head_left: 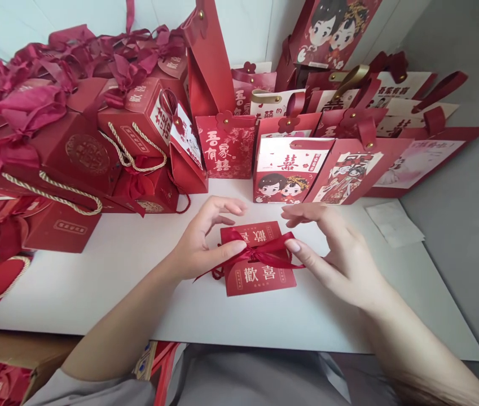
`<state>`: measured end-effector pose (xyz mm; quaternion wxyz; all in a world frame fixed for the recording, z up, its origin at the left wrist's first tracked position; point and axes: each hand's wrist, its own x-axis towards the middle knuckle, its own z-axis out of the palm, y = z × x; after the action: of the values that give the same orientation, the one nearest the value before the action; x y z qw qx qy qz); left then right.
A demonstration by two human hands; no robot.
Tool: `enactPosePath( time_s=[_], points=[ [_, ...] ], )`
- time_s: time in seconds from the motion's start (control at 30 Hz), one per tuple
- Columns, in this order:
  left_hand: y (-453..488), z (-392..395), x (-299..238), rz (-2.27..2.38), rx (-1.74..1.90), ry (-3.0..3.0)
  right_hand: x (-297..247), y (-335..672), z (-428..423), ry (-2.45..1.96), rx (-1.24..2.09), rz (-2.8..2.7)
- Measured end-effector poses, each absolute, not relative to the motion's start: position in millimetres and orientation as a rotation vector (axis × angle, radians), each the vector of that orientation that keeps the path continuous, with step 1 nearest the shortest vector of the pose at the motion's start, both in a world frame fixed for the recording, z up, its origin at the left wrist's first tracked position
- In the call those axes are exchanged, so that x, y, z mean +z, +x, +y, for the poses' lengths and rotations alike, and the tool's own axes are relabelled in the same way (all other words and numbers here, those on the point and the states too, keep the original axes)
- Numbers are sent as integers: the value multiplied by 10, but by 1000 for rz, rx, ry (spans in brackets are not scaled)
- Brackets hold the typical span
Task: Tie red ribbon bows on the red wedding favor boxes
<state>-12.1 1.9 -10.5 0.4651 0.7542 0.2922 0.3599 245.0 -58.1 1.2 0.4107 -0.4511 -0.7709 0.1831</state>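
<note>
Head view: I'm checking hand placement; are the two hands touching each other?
Apart. The head view shows a clear gap between the left hand and right hand, with the bow between them.

Soft light brightens the smooth white desk (pixel 74 287) around the flat-topped red cardboard box (pixel 260 285); right of it the plain grey wall (pixel 463 225) is dimmer, far left the view stretches and blurs.

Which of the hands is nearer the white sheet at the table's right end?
Right. The right hand is just left of the white sheet, not touching it; the left hand is farther left, beyond the red box.
</note>
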Motion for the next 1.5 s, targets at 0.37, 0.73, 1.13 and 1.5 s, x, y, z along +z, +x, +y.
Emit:
enactPosePath(
  time_s=[0.37, 0.73, 1.13, 1.5],
  points=[
    [-394, 40, 274, 595, 447, 2446, 108, 2566, -545, -1067, 944, -1939],
    [-213, -62, 149, 506, 847, 2448, 77, 2302, -683, -1117, 527, -2015],
    [-160, -88, 189, 355, 817, 2330, 28, 2247, -685, -1194, 523, -1955],
    [-198, -84, 340, 187, 385, 2079, 61, 2278, -671, -1197, 583, -1954]
  ],
)
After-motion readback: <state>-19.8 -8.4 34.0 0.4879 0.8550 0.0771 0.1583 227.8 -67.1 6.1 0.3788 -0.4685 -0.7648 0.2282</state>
